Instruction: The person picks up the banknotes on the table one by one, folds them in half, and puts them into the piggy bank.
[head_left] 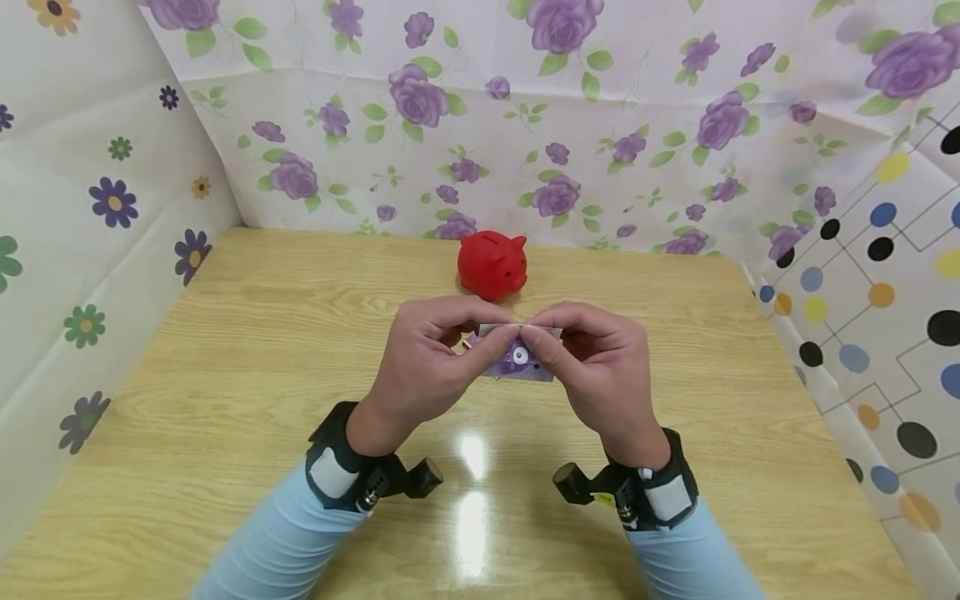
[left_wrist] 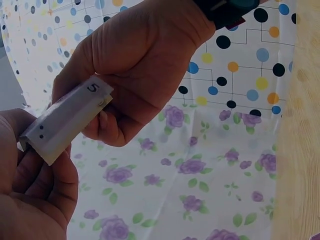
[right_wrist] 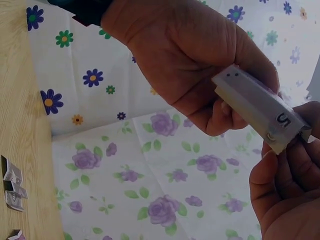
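A small piece of folded card (head_left: pixel 520 358), purple with a printed white eye, is held up over the table between both hands. My left hand (head_left: pixel 431 354) pinches one end of its top edge between thumb and forefinger. At the other end my right hand (head_left: pixel 600 354) pinches it likewise, the two thumb tips nearly meeting. In the left wrist view, the pale back of the card (left_wrist: pixel 67 120) shows a bent edge, a "5" near the left hand and two dark dots near the right hand (left_wrist: pixel 37 175). Fingers cover part of the card.
A red piggy bank (head_left: pixel 492 265) stands on the wooden table (head_left: pixel 300 292) just beyond the hands. In the right wrist view, a folded card piece (right_wrist: pixel 13 185) lies on the table, with another piece (right_wrist: pixel 16 234) at the lower edge. Patterned cloths hang at the back and sides.
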